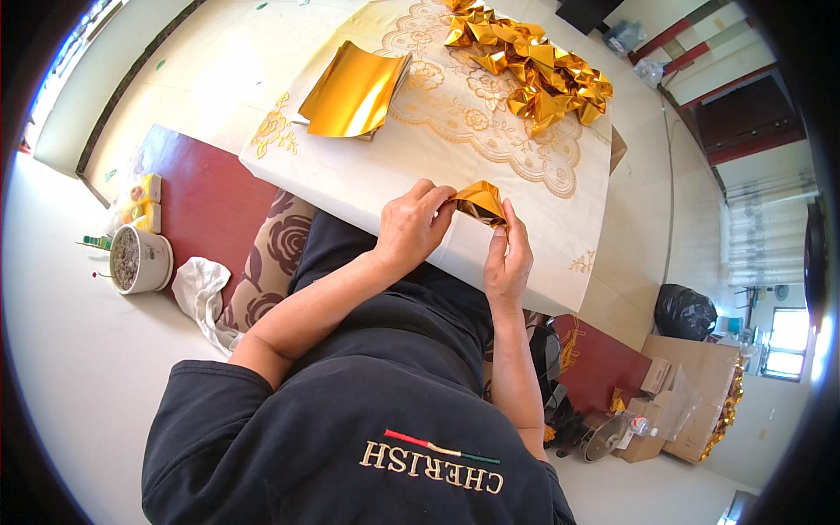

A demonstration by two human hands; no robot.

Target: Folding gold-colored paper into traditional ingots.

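Between my two hands, over the near edge of the cloth-covered table (420, 154), is a partly folded piece of gold foil paper (481, 202). My left hand (413, 226) pinches its left corner between thumb and fingers. On its right side, my right hand (508, 252) grips the edge with thumb and fingertips. The folded piece bulges upward, with a dark hollow facing me. A stack of flat gold foil sheets (354, 88) lies at the table's upper left, its sheets slightly curled. Many folded gold foil pieces (535, 65) are heaped at the table's upper right.
Left of me, a potted container of grey material (141, 259), a white cloth (200, 289) and yellow packets (151, 203) are on or beside a red surface. At the right are a black plastic bag (684, 312), a large cardboard box (705, 394) holding gold foil pieces, and a bottle (643, 426).
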